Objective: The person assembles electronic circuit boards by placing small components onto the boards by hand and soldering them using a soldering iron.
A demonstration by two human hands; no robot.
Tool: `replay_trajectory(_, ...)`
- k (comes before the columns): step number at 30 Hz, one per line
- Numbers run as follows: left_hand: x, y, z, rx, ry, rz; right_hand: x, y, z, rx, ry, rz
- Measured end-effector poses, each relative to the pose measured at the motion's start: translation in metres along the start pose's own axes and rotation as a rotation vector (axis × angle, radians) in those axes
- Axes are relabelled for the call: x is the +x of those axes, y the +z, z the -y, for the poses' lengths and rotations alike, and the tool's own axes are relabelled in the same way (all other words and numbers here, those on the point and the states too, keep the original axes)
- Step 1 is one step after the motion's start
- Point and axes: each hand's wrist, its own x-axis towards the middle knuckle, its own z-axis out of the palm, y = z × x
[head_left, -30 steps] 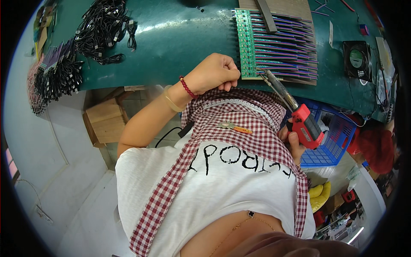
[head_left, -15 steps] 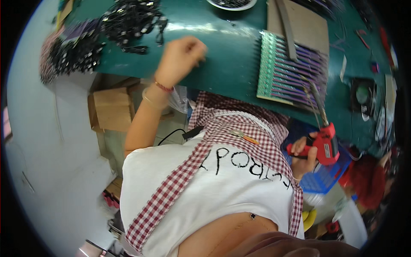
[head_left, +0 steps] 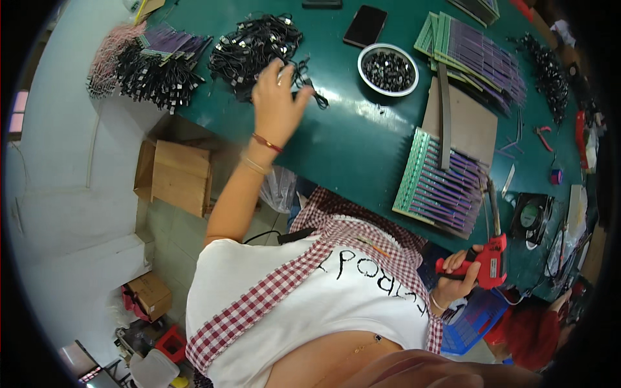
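Observation:
My left hand (head_left: 277,107) is at the near edge of a heap of black cables (head_left: 255,48), fingers spread. Its fingertips overlap the heap; whether they touch a cable I cannot tell. In my right hand (head_left: 458,277) is a red soldering gun (head_left: 495,262), its long metal tip (head_left: 494,210) pointing away from me beside the circuit boards. Those green boards (head_left: 414,174) with purple wires (head_left: 446,194) lie in a row on a brown backing board (head_left: 469,126). A grey metal bar (head_left: 444,123) rests across them.
A white bowl (head_left: 360,74) of small black parts and a dark phone (head_left: 365,26) are on the green table (head_left: 330,139). More boards (head_left: 479,55) lie far right, with a fan-like black device (head_left: 532,218) nearer. Bundled cables (head_left: 158,74) hang over the left edge, above a cardboard box (head_left: 181,178).
My left hand has moved away toward the cable heap, and its fingers have spread. The right hand still holds the soldering gun. The whole view has shifted, showing more of the far table.

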Motion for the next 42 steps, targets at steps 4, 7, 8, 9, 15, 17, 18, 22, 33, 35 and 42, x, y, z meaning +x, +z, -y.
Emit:
replay_trajectory(4,0.093,-0.028,0.075,0.489,-0.016,-0.292,0.003,-0.002,0.004,0.063,0.014,-0.039)
replay_trajectory(7,0.148,-0.025,0.145,0.054,-0.13,0.151,0.009,0.001,0.005,0.059,0.012,-0.019)
replay_trajectory(8,0.155,-0.023,0.142,0.061,-0.258,0.467,0.008,0.003,0.004,0.064,0.0,-0.02)
replay_trajectory(9,0.154,-0.01,0.138,0.187,-0.22,0.475,0.008,0.005,0.004,0.046,-0.021,-0.022)
replay_trajectory(15,0.095,0.011,0.074,0.417,-0.143,-0.022,0.008,0.021,0.006,0.026,-0.059,-0.122)
replay_trajectory(17,0.07,0.013,0.051,0.39,0.019,-0.219,0.012,0.02,0.009,0.02,-0.048,-0.138)
replay_trajectory(18,0.061,0.012,0.037,0.372,0.061,-0.231,0.015,0.018,0.009,0.016,-0.059,-0.107)
replay_trajectory(22,0.031,0.005,0.024,0.216,0.15,-0.183,0.026,0.028,0.017,0.022,-0.031,-0.039)
replay_trajectory(33,-0.079,-0.038,0.041,-0.034,-0.309,0.062,0.026,0.02,0.021,0.072,-0.012,-0.018)
replay_trajectory(35,-0.081,-0.017,0.018,-0.054,-0.248,-0.075,0.03,0.022,0.025,0.089,-0.004,0.014)
replay_trajectory(42,-0.052,-0.022,-0.008,-0.096,-0.3,-0.108,0.029,0.024,0.027,0.109,-0.041,0.107)
